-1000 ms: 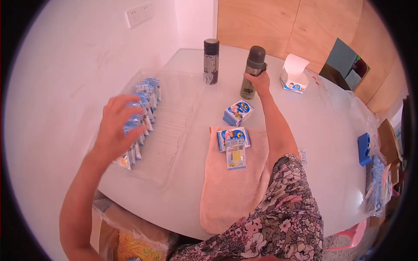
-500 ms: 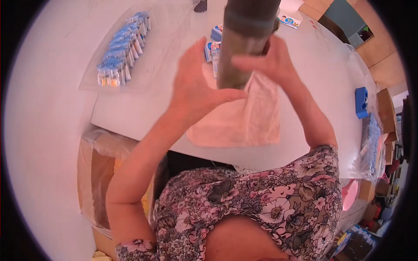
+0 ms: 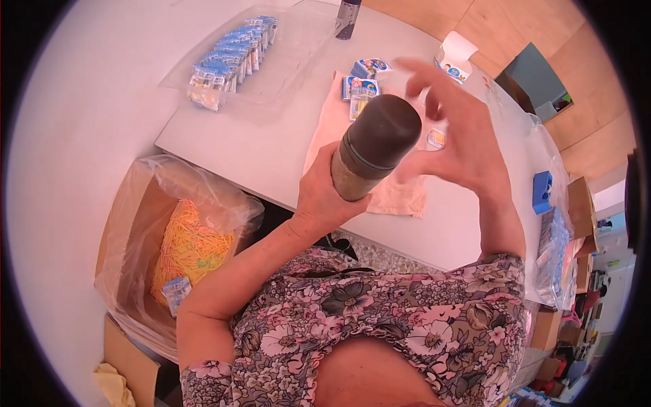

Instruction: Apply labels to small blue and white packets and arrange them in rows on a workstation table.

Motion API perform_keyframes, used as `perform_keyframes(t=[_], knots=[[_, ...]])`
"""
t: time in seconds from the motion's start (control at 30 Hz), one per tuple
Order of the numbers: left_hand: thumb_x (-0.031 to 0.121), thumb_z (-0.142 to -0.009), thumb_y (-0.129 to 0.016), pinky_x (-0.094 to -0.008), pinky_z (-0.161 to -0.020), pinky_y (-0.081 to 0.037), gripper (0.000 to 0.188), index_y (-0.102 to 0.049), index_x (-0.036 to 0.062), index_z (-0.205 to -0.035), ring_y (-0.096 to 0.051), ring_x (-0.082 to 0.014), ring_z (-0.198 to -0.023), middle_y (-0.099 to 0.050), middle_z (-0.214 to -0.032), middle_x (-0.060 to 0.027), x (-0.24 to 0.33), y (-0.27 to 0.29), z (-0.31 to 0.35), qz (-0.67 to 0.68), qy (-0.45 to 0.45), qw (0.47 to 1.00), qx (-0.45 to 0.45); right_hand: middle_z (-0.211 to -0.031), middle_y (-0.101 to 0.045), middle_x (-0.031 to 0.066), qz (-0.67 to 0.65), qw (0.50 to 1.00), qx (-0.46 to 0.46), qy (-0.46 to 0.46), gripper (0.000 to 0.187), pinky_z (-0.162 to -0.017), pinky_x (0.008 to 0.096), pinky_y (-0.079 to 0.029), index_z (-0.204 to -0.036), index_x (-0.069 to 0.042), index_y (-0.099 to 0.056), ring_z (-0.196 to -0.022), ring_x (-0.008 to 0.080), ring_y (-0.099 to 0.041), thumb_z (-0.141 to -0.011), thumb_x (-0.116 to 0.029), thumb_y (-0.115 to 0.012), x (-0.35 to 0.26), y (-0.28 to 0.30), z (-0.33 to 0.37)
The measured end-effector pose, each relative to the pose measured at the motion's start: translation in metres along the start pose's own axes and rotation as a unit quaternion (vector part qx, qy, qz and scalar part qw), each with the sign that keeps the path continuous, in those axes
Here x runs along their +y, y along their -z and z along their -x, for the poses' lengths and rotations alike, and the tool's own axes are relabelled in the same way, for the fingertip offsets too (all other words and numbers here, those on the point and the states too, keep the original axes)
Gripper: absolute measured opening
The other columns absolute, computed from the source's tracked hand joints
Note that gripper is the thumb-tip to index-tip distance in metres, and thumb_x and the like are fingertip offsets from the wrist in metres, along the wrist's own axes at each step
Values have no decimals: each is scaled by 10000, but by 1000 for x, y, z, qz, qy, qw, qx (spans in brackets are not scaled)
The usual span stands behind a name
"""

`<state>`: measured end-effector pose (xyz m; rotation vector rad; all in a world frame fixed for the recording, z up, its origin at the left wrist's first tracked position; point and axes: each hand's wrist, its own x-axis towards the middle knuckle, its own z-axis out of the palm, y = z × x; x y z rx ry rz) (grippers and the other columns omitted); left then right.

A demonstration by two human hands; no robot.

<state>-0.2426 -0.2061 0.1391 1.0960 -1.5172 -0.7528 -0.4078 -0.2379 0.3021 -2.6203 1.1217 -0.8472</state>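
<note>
A bottle with a dark rounded cap (image 3: 386, 129) and a duller, see-through-looking body is held up over the near part of the table. Wrapped round its lower body is my left hand (image 3: 325, 193). My right hand (image 3: 458, 132) is to the right of the cap, apart from it, fingers spread and slightly blurred. Below lies a pale pink cloth (image 3: 403, 200) on the white table (image 3: 454, 227). Several small blue-and-white packets (image 3: 359, 89) rest on the cloth's far part, just beyond the bottle. Another small packet (image 3: 437, 139) is partly hidden behind my right hand.
At the far left, a clear plastic sheet (image 3: 288, 78) carries a row of blue-edged packets (image 3: 234, 57). A dark bottle (image 3: 347, 19) stands behind. On my left, a plastic-lined carton (image 3: 129, 237) holds many thin yellow and orange sticks (image 3: 193, 244). A blue holder (image 3: 542, 192) sits at the right edge.
The bottle has come down and nearer to me, tilting so its cap faces up. My left hand has closed round its body; my right hand has moved off to the right.
</note>
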Motion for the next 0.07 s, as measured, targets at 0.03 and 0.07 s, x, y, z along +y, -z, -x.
perform_keyframes(t=[0.03, 0.07], knots=[[156, -597, -766, -376, -826, -472, 704, -395, 68, -1189, -582, -274, -997, -566, -1074, -134, -1, 5, 4, -19, -9, 1000, 9, -1123, -562, 51, 73, 993, -89, -15, 873, -796, 364, -445, -1228, -125, -474, -987, 204, -565, -531, -555, -776, -9, -7, -6], [158, -600, -765, -376, -828, -471, 706, -392, 67, -1192, -582, -272, -1001, -565, -1085, -132, 0, 6, 5, -34, -23, 999, 12, -1139, -577, 66, 151, 973, -171, -34, 879, -778, 389, -457, -1227, -124, -477, -972, 227, -594, -527, -574, -760, -16, -8, -13]])
